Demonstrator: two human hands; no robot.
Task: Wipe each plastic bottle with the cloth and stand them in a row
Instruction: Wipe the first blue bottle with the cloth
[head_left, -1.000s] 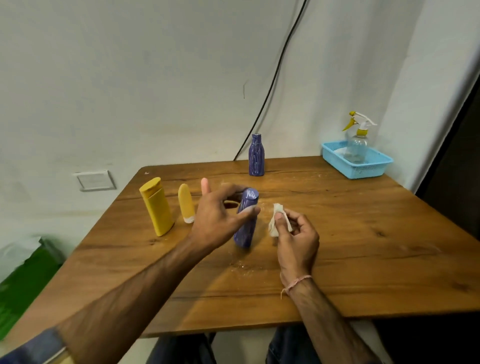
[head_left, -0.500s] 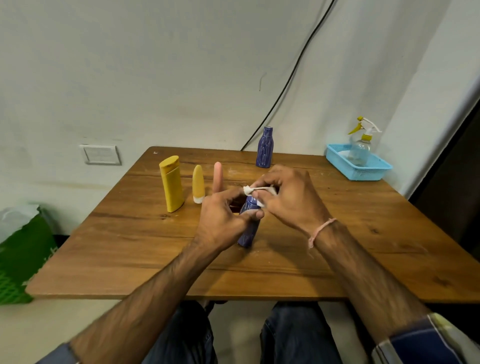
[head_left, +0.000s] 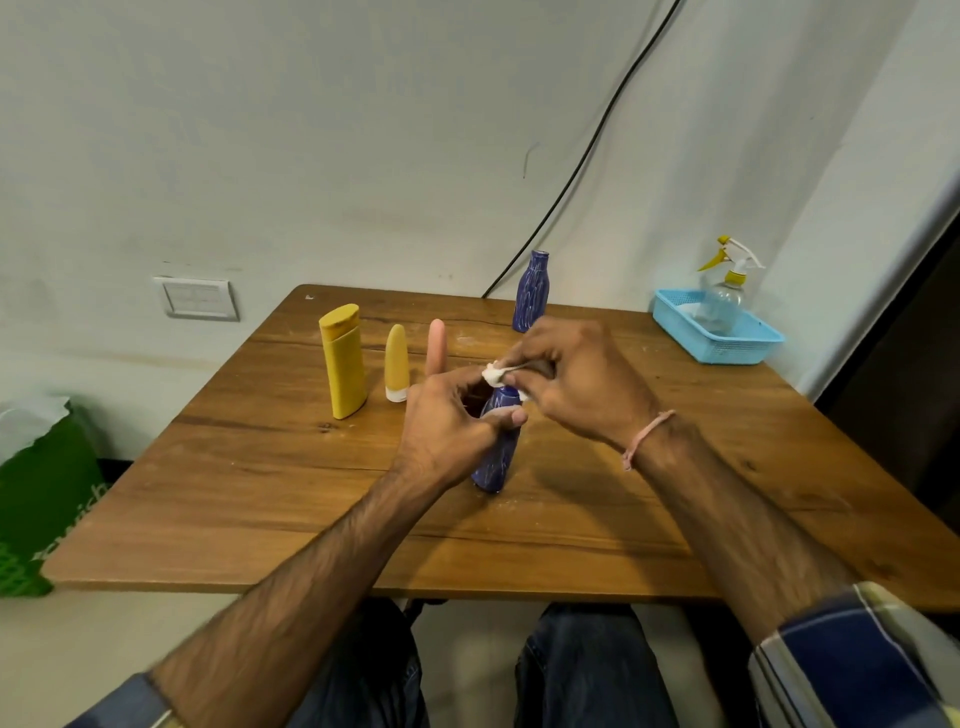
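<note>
1. The blue bottle being wiped (head_left: 496, 452) stood near the middle of the wooden counter (head_left: 675, 467), its base on the wood and its body leaning slightly.
2. The left hand (head_left: 447, 431) was wrapped around the bottle's upper body, thumb across the front and the index finger sticking up free; its fingers were closed on the bottle.
3. The right hand (head_left: 576, 384) pinched a small white cloth (head_left: 493, 374) against the bottle's neck, fingers closed on the cloth.
4. The bottle looked like thin, light plastic, probably empty, so it would likely tip easily and perhaps dent under a hard squeeze. Its narrow base gave little footing.
5. A hold around the wider shoulder seemed best, with the other hand rubbing; a smooth surface could slip if damp.
6. The cloth appeared soft and wadded, easy to press into the neck's curve.
7. Two yellow bottles, one tall (head_left: 343, 361) and one small (head_left: 396, 364), stood side by side to the left, and a second blue bottle (head_left: 530, 291) stood at the far edge, well apart.
8. A spray bottle (head_left: 724, 296) sat in a blue basket (head_left: 722, 348) at the right.
</note>
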